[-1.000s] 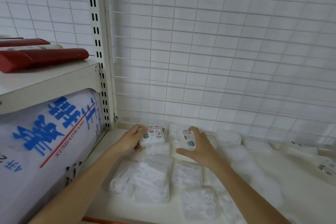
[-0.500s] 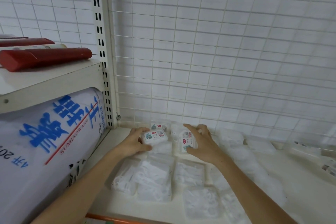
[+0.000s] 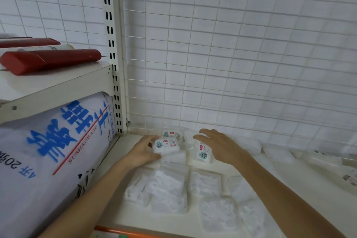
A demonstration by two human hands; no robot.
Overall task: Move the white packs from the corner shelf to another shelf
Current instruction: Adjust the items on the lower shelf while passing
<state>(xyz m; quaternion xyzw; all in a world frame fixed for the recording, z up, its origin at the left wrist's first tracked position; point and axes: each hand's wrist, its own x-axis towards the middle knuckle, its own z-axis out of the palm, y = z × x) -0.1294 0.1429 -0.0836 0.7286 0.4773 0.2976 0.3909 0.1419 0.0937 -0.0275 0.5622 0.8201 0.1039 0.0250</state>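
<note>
Several white packs [image 3: 168, 189] lie on the cream corner shelf [image 3: 301, 183]. My left hand [image 3: 142, 151] grips one labelled white pack [image 3: 167, 146] by its left end, close to the corner. My right hand [image 3: 222, 148] holds a second labelled pack [image 3: 203, 153] on its edge against the palm, fingers spread over its top. A third labelled pack [image 3: 172, 133] lies behind them against the wire back.
A wire grid wall [image 3: 231, 63] backs the shelf, with a slotted upright post [image 3: 114, 63] at the corner. To the left stands a large white bag with blue lettering [image 3: 54, 150]. On the shelf [image 3: 58, 85] above the bag lie red tubes [image 3: 50, 60].
Both hands have shifted slightly nearer the back corner. The right hand's pack turned from flat to standing on edge, and its fingers spread out.
</note>
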